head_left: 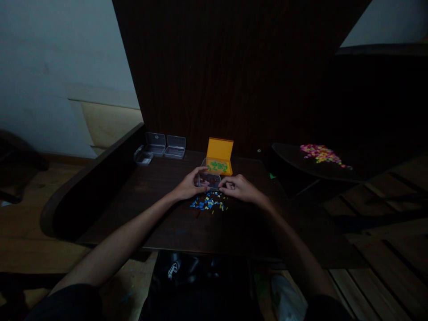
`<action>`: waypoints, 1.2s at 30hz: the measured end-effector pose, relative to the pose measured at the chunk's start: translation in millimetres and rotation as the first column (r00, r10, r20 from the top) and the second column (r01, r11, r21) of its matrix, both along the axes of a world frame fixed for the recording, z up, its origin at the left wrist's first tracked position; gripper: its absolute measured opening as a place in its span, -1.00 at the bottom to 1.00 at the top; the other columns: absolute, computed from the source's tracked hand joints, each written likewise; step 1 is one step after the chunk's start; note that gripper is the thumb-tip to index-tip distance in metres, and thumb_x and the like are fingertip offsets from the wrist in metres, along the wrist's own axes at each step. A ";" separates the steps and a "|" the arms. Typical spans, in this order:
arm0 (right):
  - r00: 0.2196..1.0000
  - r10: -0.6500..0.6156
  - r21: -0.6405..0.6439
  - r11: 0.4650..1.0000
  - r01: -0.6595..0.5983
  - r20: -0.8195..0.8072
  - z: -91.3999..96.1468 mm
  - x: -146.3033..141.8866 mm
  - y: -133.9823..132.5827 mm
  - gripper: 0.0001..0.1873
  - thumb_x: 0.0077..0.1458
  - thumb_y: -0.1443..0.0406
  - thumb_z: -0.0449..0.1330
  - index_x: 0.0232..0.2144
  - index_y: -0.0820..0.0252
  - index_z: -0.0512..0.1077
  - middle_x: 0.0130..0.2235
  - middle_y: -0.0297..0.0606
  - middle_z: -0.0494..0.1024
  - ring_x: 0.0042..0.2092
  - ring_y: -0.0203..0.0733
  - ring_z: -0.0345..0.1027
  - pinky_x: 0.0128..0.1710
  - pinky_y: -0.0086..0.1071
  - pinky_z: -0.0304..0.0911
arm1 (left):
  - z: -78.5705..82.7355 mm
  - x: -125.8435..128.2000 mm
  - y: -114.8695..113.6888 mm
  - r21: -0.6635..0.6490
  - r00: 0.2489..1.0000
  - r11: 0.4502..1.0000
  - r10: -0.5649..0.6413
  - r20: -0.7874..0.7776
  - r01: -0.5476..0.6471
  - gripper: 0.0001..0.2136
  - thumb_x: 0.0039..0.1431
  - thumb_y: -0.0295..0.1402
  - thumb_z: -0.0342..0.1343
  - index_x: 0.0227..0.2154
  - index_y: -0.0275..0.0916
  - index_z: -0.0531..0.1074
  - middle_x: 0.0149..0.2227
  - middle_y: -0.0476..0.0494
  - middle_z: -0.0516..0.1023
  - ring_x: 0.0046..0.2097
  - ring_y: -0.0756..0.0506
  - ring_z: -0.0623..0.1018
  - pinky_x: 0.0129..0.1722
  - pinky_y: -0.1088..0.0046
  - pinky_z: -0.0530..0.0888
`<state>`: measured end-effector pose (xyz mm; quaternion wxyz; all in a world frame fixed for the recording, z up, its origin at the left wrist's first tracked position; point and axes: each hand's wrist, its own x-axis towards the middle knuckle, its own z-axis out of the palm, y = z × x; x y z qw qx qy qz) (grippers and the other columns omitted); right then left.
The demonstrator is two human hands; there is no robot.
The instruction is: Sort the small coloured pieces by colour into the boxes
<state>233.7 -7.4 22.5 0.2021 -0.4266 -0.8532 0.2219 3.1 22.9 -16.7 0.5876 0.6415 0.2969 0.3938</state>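
Observation:
My left hand [192, 183] is wrapped round the left side of a small clear plastic box [214, 182], which is tilted above the desk. At the box's right edge, my right hand [237, 187] has its fingers pinched together; whether they grip the box or a tiny piece cannot be made out. Just below lies a scatter of small blue, white and yellow pieces [207, 204]. Behind the clear box stands an open orange box [220, 149] with its lid up, and green pieces [217, 167] lie inside it.
Several open clear boxes [174, 147] stand at the desk's back left. A raised side panel [96, 178] bounds the dark desk [160, 223] on the left. To the right, a rounded shelf [287, 156] bears a heap of pink and yellow pieces [323, 154].

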 end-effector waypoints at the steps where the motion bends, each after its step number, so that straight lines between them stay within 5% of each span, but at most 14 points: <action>1: 1.000 -0.012 0.008 1.000 0.012 0.010 1.5 0.2 3.3 -0.81 0.11 0.26 0.16 -0.29 0.28 0.49 -0.58 -0.45 0.31 -0.56 -0.42 0.10 -0.49 -0.54 0.00 | -0.6 0.5 -0.3 -0.004 1.000 1.000 -0.004 0.005 0.004 -0.32 -0.15 -0.47 0.35 0.08 -0.19 0.23 0.04 -0.24 0.40 -0.19 -0.01 0.54 -0.11 0.29 0.52; 12: 0.934 -0.127 0.045 0.992 0.118 0.334 6.8 -15.3 17.3 -0.86 0.04 0.34 0.20 -0.33 0.21 0.53 -0.42 -0.30 0.50 -0.41 -0.32 0.25 -0.41 -0.49 -0.01 | 0.8 4.1 -5.8 -0.031 0.999 0.999 -0.044 0.015 0.045 -0.31 -0.14 -0.47 0.34 0.09 -0.19 0.20 0.02 -0.21 0.38 -0.18 -0.02 0.52 -0.06 0.23 0.50; 26: 0.952 -0.207 0.114 0.976 0.185 0.227 10.5 -9.9 9.2 -0.78 0.00 0.41 0.14 -0.29 0.22 0.54 -0.50 -0.35 0.46 -0.48 -0.35 0.21 -0.41 -0.48 0.02 | 1.8 3.1 -4.2 -0.030 1.000 0.999 -0.022 0.017 0.022 -0.32 -0.14 -0.50 0.34 0.09 -0.20 0.22 0.04 -0.22 0.39 -0.18 -0.01 0.54 -0.06 0.28 0.51; 33: 0.994 -0.029 0.003 1.000 0.029 0.107 10.9 -8.8 -4.3 -0.85 0.00 0.37 0.18 -0.34 0.26 0.54 -0.61 -0.46 0.32 -0.57 -0.42 0.12 -0.48 -0.52 0.01 | 0.6 1.1 -0.9 -0.014 1.000 1.000 -0.005 0.007 0.005 -0.33 -0.15 -0.49 0.35 0.08 -0.19 0.23 0.04 -0.23 0.37 -0.19 0.00 0.53 -0.09 0.30 0.51; 36: 0.977 -0.118 0.046 0.993 0.111 0.179 8.3 -11.9 -8.2 -0.79 0.02 0.34 0.19 -0.25 0.23 0.54 -0.57 -0.41 0.40 -0.54 -0.39 0.18 -0.46 -0.50 0.02 | -0.6 0.1 0.3 -0.009 1.000 1.000 -0.001 0.004 0.001 -0.33 -0.14 -0.48 0.35 0.08 -0.20 0.23 0.03 -0.24 0.38 -0.18 -0.01 0.52 -0.10 0.31 0.51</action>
